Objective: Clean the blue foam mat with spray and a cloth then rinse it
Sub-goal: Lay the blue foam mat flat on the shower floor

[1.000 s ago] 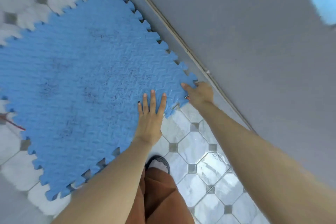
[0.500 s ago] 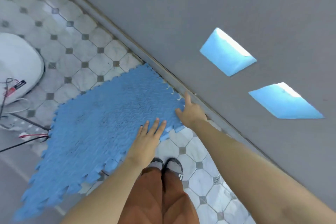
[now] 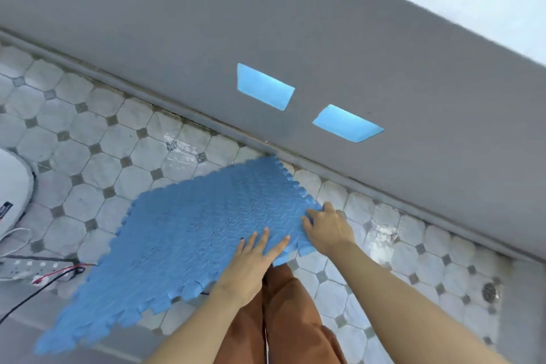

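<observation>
Both hands grip the blue foam mat (image 3: 189,233) (left (image 3: 254,263) flat-fingered, right (image 3: 328,230) seemingly curled) beside cables (image 3: 44,278).

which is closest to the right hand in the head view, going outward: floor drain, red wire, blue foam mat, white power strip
1. blue foam mat, gripped at its corner by the right hand.
2. floor drain, far right.
3. red wire, left.
4. white power strip, far left edge.

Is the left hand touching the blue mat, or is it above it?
Touching. In the head view the left hand lies flat on the blue mat, its straight fingers pressed on the surface with no gap showing.
</observation>
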{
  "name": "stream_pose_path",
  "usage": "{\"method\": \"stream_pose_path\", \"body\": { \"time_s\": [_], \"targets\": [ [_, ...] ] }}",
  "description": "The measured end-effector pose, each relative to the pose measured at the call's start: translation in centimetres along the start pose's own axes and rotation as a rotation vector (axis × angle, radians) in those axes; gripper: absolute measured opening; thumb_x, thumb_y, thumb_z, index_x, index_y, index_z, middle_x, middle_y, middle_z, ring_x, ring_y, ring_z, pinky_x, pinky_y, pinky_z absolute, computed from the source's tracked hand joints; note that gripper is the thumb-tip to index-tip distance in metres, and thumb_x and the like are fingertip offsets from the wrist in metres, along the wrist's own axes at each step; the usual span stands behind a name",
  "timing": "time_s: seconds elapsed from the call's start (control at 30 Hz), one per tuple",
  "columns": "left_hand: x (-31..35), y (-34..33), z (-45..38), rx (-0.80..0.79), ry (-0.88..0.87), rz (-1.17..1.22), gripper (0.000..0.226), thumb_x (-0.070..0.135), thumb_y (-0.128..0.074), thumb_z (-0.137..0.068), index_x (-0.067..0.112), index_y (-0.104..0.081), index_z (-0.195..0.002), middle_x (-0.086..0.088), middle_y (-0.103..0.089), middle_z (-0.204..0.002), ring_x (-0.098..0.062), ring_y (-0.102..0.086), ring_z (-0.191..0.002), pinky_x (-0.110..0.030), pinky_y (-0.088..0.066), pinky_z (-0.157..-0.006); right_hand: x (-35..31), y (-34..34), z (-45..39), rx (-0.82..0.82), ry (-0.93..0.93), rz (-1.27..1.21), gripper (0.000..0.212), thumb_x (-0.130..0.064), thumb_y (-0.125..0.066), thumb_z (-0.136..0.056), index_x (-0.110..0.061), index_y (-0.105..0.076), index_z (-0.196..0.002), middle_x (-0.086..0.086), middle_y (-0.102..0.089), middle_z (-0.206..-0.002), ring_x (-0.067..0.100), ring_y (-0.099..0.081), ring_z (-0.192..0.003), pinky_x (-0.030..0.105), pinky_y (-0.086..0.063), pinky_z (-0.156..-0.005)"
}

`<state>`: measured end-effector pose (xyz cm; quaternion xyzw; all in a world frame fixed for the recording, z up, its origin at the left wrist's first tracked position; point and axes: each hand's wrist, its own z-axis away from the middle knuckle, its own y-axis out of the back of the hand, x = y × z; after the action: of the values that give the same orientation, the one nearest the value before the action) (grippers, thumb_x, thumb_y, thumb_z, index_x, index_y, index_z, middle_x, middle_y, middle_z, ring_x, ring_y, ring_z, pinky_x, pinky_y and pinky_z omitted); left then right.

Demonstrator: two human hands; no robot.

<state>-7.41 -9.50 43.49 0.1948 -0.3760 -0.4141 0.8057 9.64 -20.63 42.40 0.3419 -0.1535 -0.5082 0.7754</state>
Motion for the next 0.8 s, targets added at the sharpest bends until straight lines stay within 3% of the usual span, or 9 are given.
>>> {"method": "stream_pose_path", "body": {
  "time_s": [0.17,0.27,0.37,0.47,0.53,0.67,0.8],
  "targets": [
    [8.3,1.9,-1.5,-0.131,-0.239,-0.168,0.102,-0.02,-0.035,-0.083,0.042,0.013,-0.149,-0.014,0.002,-0.161,-0.036,-0.004,-0.147,-0.049,-0.009,-0.119,9.3,1.2,6.9,0.057,-0.246,-0.184,0.03,-0.029,-0.038,-0.097,-0.012,-0.063,-0.095,0.013,-0.049,-0.105,0.035,-0.053,-0.099,0.038,-0.046,-0.083],
    [14.0,2.4,-3.4,-0.194,-0.394,-0.264,0.102,-0.021,-0.035,-0.084,0.044,0.012,-0.148,-0.016,0.0,-0.16,-0.038,-0.007,-0.146,-0.049,-0.011,-0.119,15.2,1.8,11.4,0.091,-0.419,-0.3,0.03,-0.028,-0.04,-0.097,-0.011,-0.063,-0.087,0.008,-0.045,-0.096,0.029,-0.053,-0.081,0.033,-0.043,-0.072],
    [20.7,1.7,-5.7,-0.245,-0.546,-0.372,0.096,-0.018,-0.034,-0.088,0.042,0.007,-0.15,-0.013,-0.003,-0.161,-0.038,-0.01,-0.145,-0.049,-0.013,-0.118,21.2,1.5,16.0,0.132,-0.607,-0.425,0.031,-0.029,-0.04,-0.095,-0.019,-0.05,-0.068,0.009,-0.049,-0.096,0.029,-0.053,-0.079,0.033,-0.042,-0.07],
    [27.6,0.4,-7.3,-0.262,-0.696,-0.469,0.087,-0.011,-0.039,-0.091,0.033,0.004,-0.152,-0.004,-0.006,-0.162,-0.036,-0.014,-0.145,-0.046,-0.015,-0.118,26.8,0.2,20.0,0.234,-0.76,-0.557,0.039,-0.025,-0.043,-0.094,-0.02,-0.035,-0.056,0.013,-0.053,-0.081,0.031,-0.05,-0.082,0.034,-0.037,-0.067],
    [32.1,-0.9,-8.0,-0.313,-0.769,-0.51,0.089,-0.014,-0.04,-0.088,0.026,0.003,-0.153,0.001,-0.005,-0.162,-0.033,-0.013,-0.146,-0.044,-0.015,-0.118,30.4,-1.0,22.6,0.286,-0.858,-0.628,0.04,-0.022,-0.044,-0.094,-0.019,-0.034,-0.056,0.011,-0.047,-0.072,0.031,-0.045,-0.077,0.034,-0.034,-0.065],
    [40.3,-5.4,-8.0,-0.402,-0.897,-0.597,0.096,-0.021,-0.044,-0.081,0.023,0.001,-0.154,0.002,-0.001,-0.162,-0.03,-0.012,-0.147,-0.042,-0.017,-0.119,36.7,-4.0,28.1,0.378,-1.046,-0.78,0.038,-0.026,-0.047,-0.093,-0.018,-0.038,-0.057,0.008,-0.039,-0.073,0.028,-0.044,-0.07,0.034,-0.04,-0.065],
    [47.8,-10.7,-8.1,-0.477,-1.036,-0.712,0.095,-0.021,-0.043,-0.081,0.024,-0.003,-0.154,0.001,-0.003,-0.162,-0.029,-0.012,-0.147,-0.04,-0.016,-0.119,41.9,-8.9,33.1,0.419,-1.199,-0.853,0.032,-0.032,-0.044,-0.095,-0.009,-0.062,-0.082,0.01,-0.043,-0.086,0.029,-0.049,-0.082,0.034,-0.042,-0.072]
  ]
}}
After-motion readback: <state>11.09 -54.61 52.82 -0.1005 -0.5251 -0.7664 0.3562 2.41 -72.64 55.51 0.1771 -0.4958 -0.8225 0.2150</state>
